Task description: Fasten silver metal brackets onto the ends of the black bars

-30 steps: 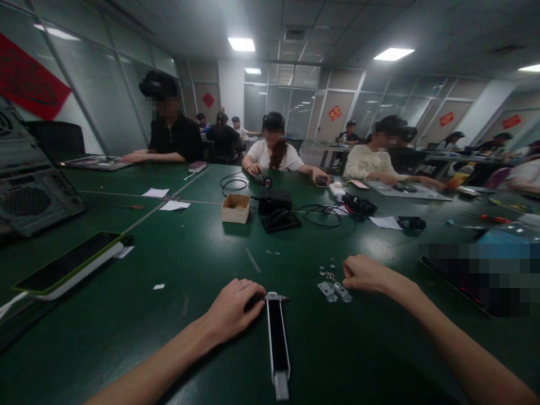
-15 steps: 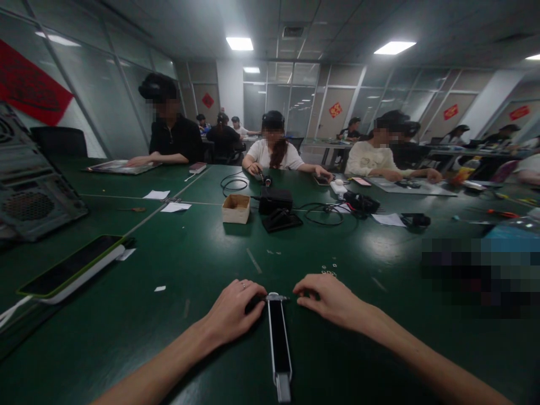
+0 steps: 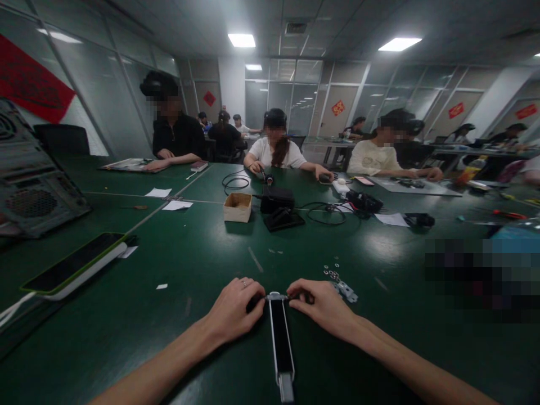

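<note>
A long narrow black device with a light metal frame [image 3: 280, 337] lies on the green table, its small crosspiece at the far end. My left hand [image 3: 237, 306] rests at the left end of that crosspiece, thumb and index finger closed on it. On the other side my right hand [image 3: 323, 306] pinches at the crosspiece's right end; any small part between its fingertips is too small to make out. Just beyond my right hand lie several small rings [image 3: 333, 274] and some flat metal pieces [image 3: 346, 291].
An open box [image 3: 237, 208] stands in front of a black device [image 3: 276, 199] with cables. At left are a phone with a green edge [image 3: 76, 264] and a computer case [image 3: 37, 185]. Several people sit around the tables, one person [image 3: 276, 149] directly opposite.
My right hand has moved left to the crosspiece, and its fingers have closed there. The flat metal pieces beyond it have come into view. My left hand has stayed in place.
</note>
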### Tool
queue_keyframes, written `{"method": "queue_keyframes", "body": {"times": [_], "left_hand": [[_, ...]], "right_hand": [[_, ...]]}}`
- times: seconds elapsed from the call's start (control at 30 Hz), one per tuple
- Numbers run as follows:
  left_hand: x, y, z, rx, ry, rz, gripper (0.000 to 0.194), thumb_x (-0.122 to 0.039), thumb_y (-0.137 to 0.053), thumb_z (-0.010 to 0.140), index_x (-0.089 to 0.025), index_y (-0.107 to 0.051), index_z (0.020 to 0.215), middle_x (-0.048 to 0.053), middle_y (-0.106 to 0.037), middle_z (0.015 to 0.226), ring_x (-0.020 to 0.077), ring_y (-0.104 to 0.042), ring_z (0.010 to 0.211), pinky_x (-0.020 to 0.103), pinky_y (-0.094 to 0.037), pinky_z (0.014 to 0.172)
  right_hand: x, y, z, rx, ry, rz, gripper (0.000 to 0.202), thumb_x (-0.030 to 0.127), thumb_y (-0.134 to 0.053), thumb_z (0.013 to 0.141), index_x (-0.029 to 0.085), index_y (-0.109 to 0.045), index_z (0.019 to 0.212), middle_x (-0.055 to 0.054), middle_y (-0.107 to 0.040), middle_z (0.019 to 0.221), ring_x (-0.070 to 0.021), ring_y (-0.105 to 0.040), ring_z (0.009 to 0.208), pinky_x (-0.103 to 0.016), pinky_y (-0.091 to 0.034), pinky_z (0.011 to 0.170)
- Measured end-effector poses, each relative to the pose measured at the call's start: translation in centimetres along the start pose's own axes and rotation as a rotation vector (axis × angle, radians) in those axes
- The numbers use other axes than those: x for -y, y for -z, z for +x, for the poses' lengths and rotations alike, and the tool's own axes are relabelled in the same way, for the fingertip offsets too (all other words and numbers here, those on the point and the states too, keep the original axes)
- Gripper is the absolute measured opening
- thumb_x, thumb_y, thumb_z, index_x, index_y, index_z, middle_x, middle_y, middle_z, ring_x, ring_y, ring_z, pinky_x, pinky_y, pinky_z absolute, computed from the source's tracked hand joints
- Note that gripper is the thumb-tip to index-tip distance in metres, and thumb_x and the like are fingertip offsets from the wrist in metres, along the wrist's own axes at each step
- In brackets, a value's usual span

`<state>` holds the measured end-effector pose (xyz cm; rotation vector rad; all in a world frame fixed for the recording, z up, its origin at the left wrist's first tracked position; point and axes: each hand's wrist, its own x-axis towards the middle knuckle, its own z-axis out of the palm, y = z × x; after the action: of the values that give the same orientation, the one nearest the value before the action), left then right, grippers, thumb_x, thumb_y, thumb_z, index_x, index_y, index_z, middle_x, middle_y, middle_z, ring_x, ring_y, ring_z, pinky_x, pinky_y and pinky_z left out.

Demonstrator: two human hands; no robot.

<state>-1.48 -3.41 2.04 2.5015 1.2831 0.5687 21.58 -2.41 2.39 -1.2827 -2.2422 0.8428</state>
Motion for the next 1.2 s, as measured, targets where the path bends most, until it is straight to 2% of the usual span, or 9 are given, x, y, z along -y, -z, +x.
{"method": "queue_keyframes", "body": {"times": [0.3,0.57,0.7,0.97,1.2], "left_hand": [[0.2,-0.2,-0.1,-0.006,-0.031,0.005,0.01,-0.017,-0.048,0.085,-0.017,-0.058,0.088,0.003,-0.062,0.081,0.0181,-0.055,0.074,0.031,-0.041,0.069],[0.3,-0.3,0.0,-0.014,-0.046,0.012,0.009,-0.017,-0.048,0.085,-0.018,-0.057,0.088,0.003,-0.062,0.082,0.0177,-0.056,0.075,0.03,-0.041,0.069],[0.3,-0.3,-0.1,-0.019,-0.055,0.001,0.009,-0.017,-0.048,0.086,-0.018,-0.057,0.088,0.003,-0.062,0.082,0.0175,-0.057,0.075,0.029,-0.04,0.068],[0.4,-0.5,-0.1,-0.027,-0.053,-0.006,0.009,-0.017,-0.048,0.085,-0.018,-0.057,0.087,0.003,-0.062,0.082,0.0177,-0.056,0.075,0.03,-0.041,0.069],[0.4,-0.4,-0.1,-0.017,-0.049,-0.005,0.009,-0.018,-0.048,0.085,-0.018,-0.057,0.087,0.003,-0.062,0.081,0.0177,-0.056,0.075,0.031,-0.042,0.069]], "right_hand": [[-0.2,-0.8,-0.1,-0.088,0.051,0.028,0.017,0.02,-0.064,0.082,0.021,-0.064,0.098,0.001,-0.067,0.088,-0.0115,-0.058,0.069,-0.024,-0.046,0.062],[-1.4,-2.1,-0.7,-0.176,0.231,-0.091,0.022,0.016,-0.056,0.087,0.018,-0.06,0.108,-0.005,-0.065,0.094,-0.0164,-0.06,0.08,-0.033,-0.05,0.075],[-1.4,-2.2,-0.8,-0.181,0.216,-0.033,0.021,0.017,-0.054,0.088,0.018,-0.058,0.109,-0.005,-0.064,0.097,-0.0151,-0.06,0.08,-0.03,-0.051,0.072],[-1.0,-1.9,-0.6,-0.173,0.143,0.023,0.01,0.018,-0.057,0.086,0.018,-0.061,0.095,-0.001,-0.063,0.083,-0.0129,-0.059,0.069,-0.026,-0.049,0.063],[-0.8,-1.7,-0.8,-0.187,0.134,0.03,0.01,0.017,-0.059,0.084,0.017,-0.061,0.094,-0.002,-0.065,0.085,-0.0133,-0.06,0.071,-0.026,-0.05,0.064]]}}
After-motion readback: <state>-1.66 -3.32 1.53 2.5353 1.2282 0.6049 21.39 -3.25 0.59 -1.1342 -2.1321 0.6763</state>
